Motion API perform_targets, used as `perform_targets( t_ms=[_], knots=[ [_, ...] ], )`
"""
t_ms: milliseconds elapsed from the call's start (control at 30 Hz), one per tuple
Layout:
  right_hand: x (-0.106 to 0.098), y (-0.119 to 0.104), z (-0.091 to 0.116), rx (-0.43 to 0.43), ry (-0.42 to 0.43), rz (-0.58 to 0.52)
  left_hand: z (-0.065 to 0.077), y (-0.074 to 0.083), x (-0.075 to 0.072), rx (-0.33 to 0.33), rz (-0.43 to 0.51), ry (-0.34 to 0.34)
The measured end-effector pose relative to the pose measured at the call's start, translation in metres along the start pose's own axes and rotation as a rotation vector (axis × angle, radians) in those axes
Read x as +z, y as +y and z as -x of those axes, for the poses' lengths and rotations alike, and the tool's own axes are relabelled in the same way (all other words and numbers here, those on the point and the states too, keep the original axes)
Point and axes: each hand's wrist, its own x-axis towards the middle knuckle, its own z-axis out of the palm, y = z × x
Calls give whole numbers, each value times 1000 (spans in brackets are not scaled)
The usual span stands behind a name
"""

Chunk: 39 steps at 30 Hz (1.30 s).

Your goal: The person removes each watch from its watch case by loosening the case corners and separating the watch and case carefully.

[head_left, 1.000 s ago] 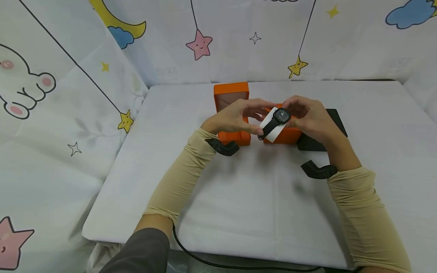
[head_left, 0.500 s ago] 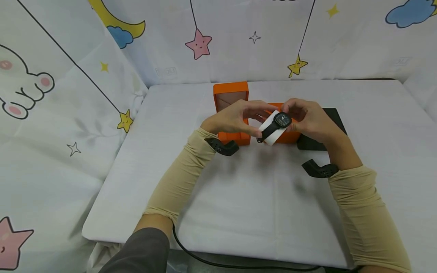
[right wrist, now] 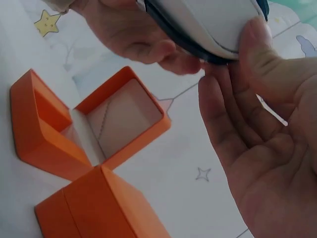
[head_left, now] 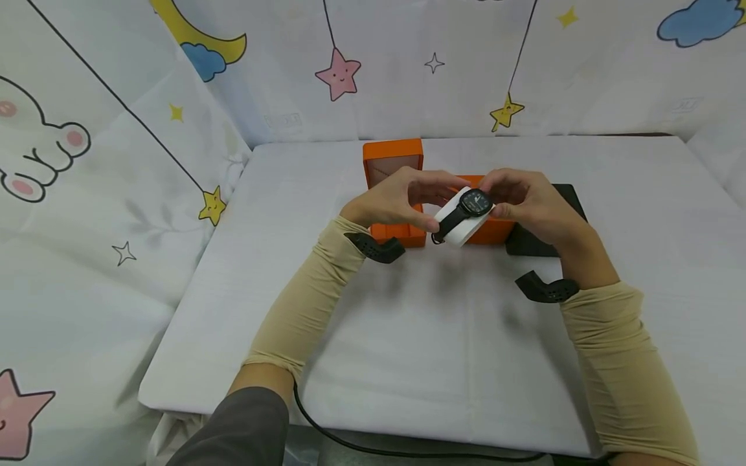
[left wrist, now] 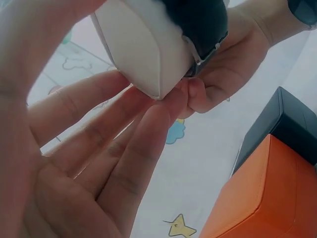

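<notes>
A black wristwatch (head_left: pixel 476 202) with a dark round dial is wrapped around a white watch cushion (head_left: pixel 469 229), held above the table between both hands. My left hand (head_left: pixel 402 197) grips its lower-left end, the thumb near the strap. At the upper-right end, my right hand (head_left: pixel 536 206) pinches it beside the dial. In the left wrist view the cushion (left wrist: pixel 136 44) shows a smooth pale side, with the dark strap (left wrist: pixel 203 25) and its buckle next to it. The right thumb (right wrist: pixel 260 42) presses on the cushion (right wrist: pixel 213 20) in the right wrist view.
Behind the left hand stands an orange box (head_left: pixel 393 150) with its lid up, its pale lining (right wrist: pixel 124 111) visible in the right wrist view. A second orange box (head_left: pixel 494 233) sits behind the watch. A dark box (head_left: pixel 568 194) is partly hidden by the right hand.
The cushion with the watch has shifted slightly left and tilted, so more of its white side shows. Both hands stay on it; the boxes have not moved.
</notes>
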Motion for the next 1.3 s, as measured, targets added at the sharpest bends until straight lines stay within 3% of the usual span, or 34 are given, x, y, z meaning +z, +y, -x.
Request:
perform_targets(
  t_ms=[267,367,467,600,700,900,1100,1300],
  knots=[
    [4,-6,-4,-40,-83,68,1,-4,-1,15,26,-22],
    [6,-8,-4,-43,-77,74,1,-3,-1,27,9,-28],
    [10,-8,-6,-20,46,153,3,0,-2,58,-21,28],
    [20,-6,-11,98,288,389,3,4,-3,84,-40,228],
    [28,-6,-13,176,377,505,0,4,-1,98,-62,382],
    [43,-6,-16,194,514,595,-10,-1,8,79,-207,612],
    [52,2,-20,107,594,717,-15,-7,14,28,-201,665],
    [57,1,-22,65,650,822,-13,-5,12,7,-188,594]
  ],
)
